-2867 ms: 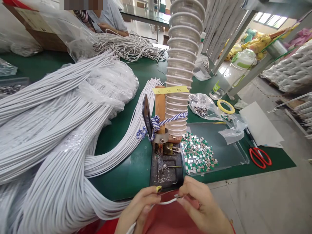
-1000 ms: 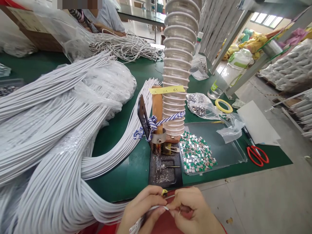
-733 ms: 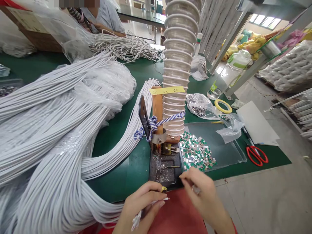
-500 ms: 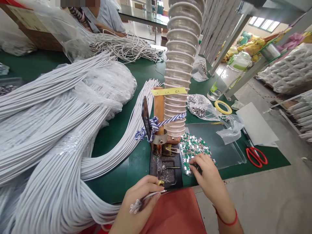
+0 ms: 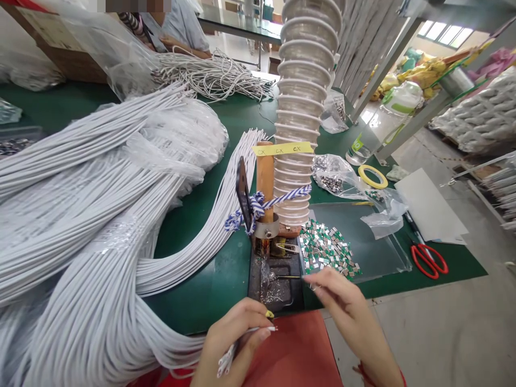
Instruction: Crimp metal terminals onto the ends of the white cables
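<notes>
My left hand (image 5: 237, 341) is closed around several white cables (image 5: 226, 361) at the front edge of the table. One cable end (image 5: 269, 328) with bare tips pokes out between thumb and forefinger, and a yellow bit shows at the fingertip. My right hand (image 5: 342, 301) pinches a small, partly hidden connector (image 5: 313, 287), blurred, just right of the soldering stand (image 5: 282, 301). Behind that hand lies a pile of small metal connectors with green boards (image 5: 328, 247). A soldering iron with a wooden handle (image 5: 265, 183) is fixed upright, tip down, tied with blue-white cord (image 5: 288, 196).
A ribbed clear hose (image 5: 302, 107) rises behind the iron. Thick bundles of white cable (image 5: 92, 258) fill the left side. To the right are red-handled scissors (image 5: 429, 260), yellow tape (image 5: 373, 176) and a water bottle (image 5: 373, 129). Another person (image 5: 177, 27) sits across the table.
My right hand has drawn away from the connector pile, left and toward me, to beside the soldering stand. My left hand has shifted slightly down and right with its cables.
</notes>
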Motion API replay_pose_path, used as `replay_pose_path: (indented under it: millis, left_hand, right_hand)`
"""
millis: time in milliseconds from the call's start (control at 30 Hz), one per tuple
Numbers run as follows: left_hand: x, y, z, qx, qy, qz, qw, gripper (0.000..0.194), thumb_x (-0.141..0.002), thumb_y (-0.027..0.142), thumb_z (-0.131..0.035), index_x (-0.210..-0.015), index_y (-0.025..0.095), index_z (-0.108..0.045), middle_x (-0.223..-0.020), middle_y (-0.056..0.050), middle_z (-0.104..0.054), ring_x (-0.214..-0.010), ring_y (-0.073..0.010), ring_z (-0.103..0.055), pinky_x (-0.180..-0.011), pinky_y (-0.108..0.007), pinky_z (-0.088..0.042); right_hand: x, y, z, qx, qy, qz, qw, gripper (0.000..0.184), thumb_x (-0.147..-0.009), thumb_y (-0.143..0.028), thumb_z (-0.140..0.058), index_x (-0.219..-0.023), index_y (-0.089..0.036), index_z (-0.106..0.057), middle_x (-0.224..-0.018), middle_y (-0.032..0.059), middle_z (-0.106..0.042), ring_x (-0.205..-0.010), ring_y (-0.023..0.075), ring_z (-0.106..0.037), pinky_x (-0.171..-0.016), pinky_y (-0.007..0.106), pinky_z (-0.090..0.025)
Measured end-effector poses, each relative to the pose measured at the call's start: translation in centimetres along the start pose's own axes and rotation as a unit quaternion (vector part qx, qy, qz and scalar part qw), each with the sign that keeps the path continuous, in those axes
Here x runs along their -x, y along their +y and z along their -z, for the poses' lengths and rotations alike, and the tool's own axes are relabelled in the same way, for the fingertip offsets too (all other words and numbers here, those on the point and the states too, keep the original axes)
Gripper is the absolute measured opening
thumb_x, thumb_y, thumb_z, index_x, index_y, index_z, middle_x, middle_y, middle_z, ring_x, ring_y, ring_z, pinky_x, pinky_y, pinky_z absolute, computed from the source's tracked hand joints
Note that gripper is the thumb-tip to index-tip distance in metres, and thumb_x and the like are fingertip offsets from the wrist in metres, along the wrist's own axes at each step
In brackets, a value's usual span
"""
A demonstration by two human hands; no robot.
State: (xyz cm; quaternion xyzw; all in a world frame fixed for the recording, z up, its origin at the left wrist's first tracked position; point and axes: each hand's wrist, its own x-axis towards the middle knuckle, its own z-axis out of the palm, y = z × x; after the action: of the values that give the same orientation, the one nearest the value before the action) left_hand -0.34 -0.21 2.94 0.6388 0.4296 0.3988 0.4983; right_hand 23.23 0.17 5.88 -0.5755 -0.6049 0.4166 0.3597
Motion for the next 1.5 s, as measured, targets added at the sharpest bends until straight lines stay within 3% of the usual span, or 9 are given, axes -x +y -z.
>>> replay_pose_path:
  millis: [100,167,267,467,733,1000,1233,1367,1500]
  left_hand:
    - [0.4,0.2,-0.6,0.015,0.005,0.002,1.000,0.015,-0.087,0.012,-0.065,-0.082,0.023,-0.074,-0.086,-0.002,-0.073,-0.072,-0.0161,-0.070,-0.065,-0.020,-0.052]
    - [0.5,0.4,-0.9,0.022,0.014,0.003,1.000,0.015,-0.086,0.012,-0.066,-0.080,0.023,-0.074,-0.085,-0.002,-0.074,-0.072,-0.0158,-0.070,-0.066,-0.019,-0.052]
    - [0.5,0.6,-1.0,0.021,0.028,0.002,0.999,0.016,-0.084,0.010,-0.067,-0.079,0.023,-0.073,-0.084,0.000,-0.075,-0.073,-0.0146,-0.071,-0.068,-0.017,-0.054]
    - [0.3,0.9,-0.7,-0.006,0.066,0.020,0.998,0.013,-0.082,0.011,-0.068,-0.074,0.021,-0.072,-0.082,-0.002,-0.076,-0.072,-0.0177,-0.073,-0.068,-0.021,-0.057]
    - [0.4,1.1,-0.9,0.004,0.082,0.042,0.996,0.013,-0.083,0.016,-0.068,-0.073,0.022,-0.074,-0.081,-0.003,-0.078,-0.073,-0.0193,-0.074,-0.069,-0.023,-0.058]
    - [0.0,1.4,-1.0,-0.018,0.094,0.033,0.995,0.016,-0.083,0.014,-0.066,-0.069,0.021,-0.069,-0.079,-0.002,-0.075,-0.068,-0.0168,-0.072,-0.066,-0.022,-0.058]
    - [-0.1,1.4,-0.7,-0.064,0.080,0.010,0.995,0.018,-0.085,0.013,-0.063,-0.068,0.020,-0.066,-0.078,-0.002,-0.074,-0.064,-0.0154,-0.071,-0.062,-0.020,-0.056]
    - [-0.4,1.3,-0.1,-0.082,0.064,0.006,0.995,0.017,-0.086,0.013,-0.062,-0.070,0.020,-0.064,-0.080,-0.002,-0.075,-0.067,-0.0156,-0.073,-0.062,-0.019,-0.056]
    - [-0.9,1.2,0.3,-0.096,0.059,0.009,0.994,0.017,-0.085,0.011,-0.062,-0.071,0.019,-0.065,-0.080,-0.003,-0.076,-0.070,-0.0162,-0.073,-0.063,-0.019,-0.055]
  right_hand:
    - [0.8,-0.5,-2.2,-0.146,-0.044,-0.057,0.987,0.009,-0.091,-0.027,-0.066,-0.089,-0.021,-0.072,-0.078,0.0015,-0.062,-0.065,0.0154,-0.051,-0.057,0.025,-0.038]
    - [1.1,-0.5,-3.7,-0.226,-0.048,-0.095,0.968,0.018,-0.088,-0.035,-0.072,-0.081,-0.019,-0.069,-0.069,-0.0017,-0.055,-0.057,0.0124,-0.042,-0.052,0.024,-0.033]
    - [1.4,-0.3,-5.2,-0.272,-0.035,-0.119,0.954,0.029,-0.086,-0.046,-0.072,-0.080,-0.018,-0.067,-0.069,-0.0019,-0.053,-0.060,0.0128,-0.043,-0.055,0.024,-0.034]
    - [1.8,-0.1,-6.0,-0.195,-0.033,-0.109,0.974,0.026,-0.091,-0.043,-0.066,-0.084,-0.018,-0.066,-0.070,-0.0020,-0.051,-0.060,0.0132,-0.043,-0.056,0.025,-0.035]
    - [2.1,0.0,-6.4,-0.201,0.044,-0.034,0.978,0.021,-0.092,-0.037,-0.066,-0.083,-0.019,-0.066,-0.077,0.0023,-0.059,-0.067,0.0160,-0.053,-0.061,0.026,-0.044]
    - [2.6,0.2,-7.5,-0.206,-0.006,-0.033,0.978,0.017,-0.095,-0.036,-0.060,-0.095,-0.020,-0.060,-0.074,0.0030,-0.068,-0.066,0.0170,-0.066,-0.063,0.024,-0.051]
    - [2.5,-0.1,-7.9,-0.171,0.006,-0.028,0.985,0.009,-0.092,-0.029,-0.059,-0.093,-0.021,-0.056,-0.073,0.0020,-0.066,-0.065,0.0165,-0.063,-0.062,0.023,-0.051]
    - [2.3,-0.5,-7.2,-0.120,0.016,-0.009,0.993,0.011,-0.087,-0.021,-0.062,-0.097,-0.021,-0.056,-0.083,0.0014,-0.058,-0.068,0.0154,-0.053,-0.064,0.024,-0.047]
    - [1.5,-0.7,-6.6,-0.149,0.016,0.011,0.989,0.008,-0.094,-0.018,-0.053,-0.086,-0.022,-0.051,-0.083,0.0005,-0.050,-0.070,0.0155,-0.047,-0.064,0.025,-0.043]
